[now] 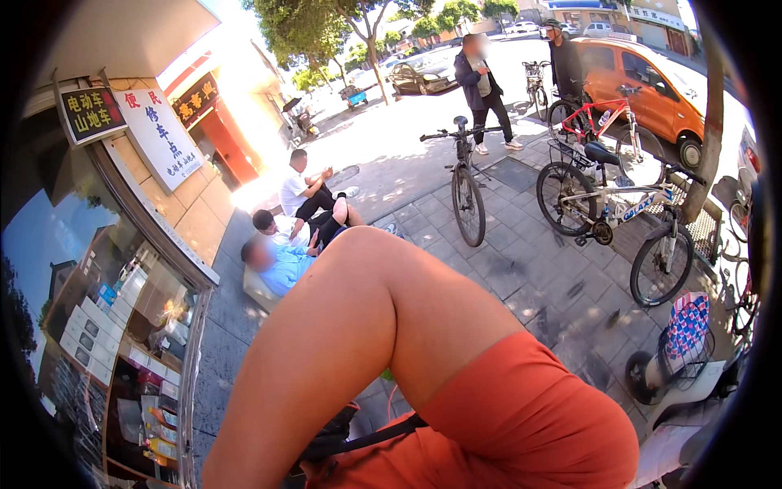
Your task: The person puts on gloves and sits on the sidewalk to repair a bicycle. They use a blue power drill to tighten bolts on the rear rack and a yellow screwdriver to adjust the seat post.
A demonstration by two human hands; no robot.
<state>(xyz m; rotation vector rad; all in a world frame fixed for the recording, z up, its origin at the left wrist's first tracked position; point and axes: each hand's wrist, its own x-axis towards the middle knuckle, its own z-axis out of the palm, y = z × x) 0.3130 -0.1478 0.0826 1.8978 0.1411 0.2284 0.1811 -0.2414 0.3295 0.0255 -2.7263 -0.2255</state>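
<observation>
Neither of my hands shows. Across the middle and lower part of the head view, very close, is a large bent bare limb (326, 326), apparently my arm folded at the elbow. An orange sleeve (529, 407) covers its right end; its other end leaves the lower edge at the left. Below the bend are more orange cloth (391, 460) and a black strap (366, 442). Dark things beside the strap are mostly hidden, and I cannot make them out.
Three people (281, 265) sit along the shopfront at the left, by a glass window (106, 326). Bicycles (468, 204) stand on the paving, among them a white one (603, 200) and a red one (590, 118). Two people (481, 81) stand farther off near an orange car (652, 90).
</observation>
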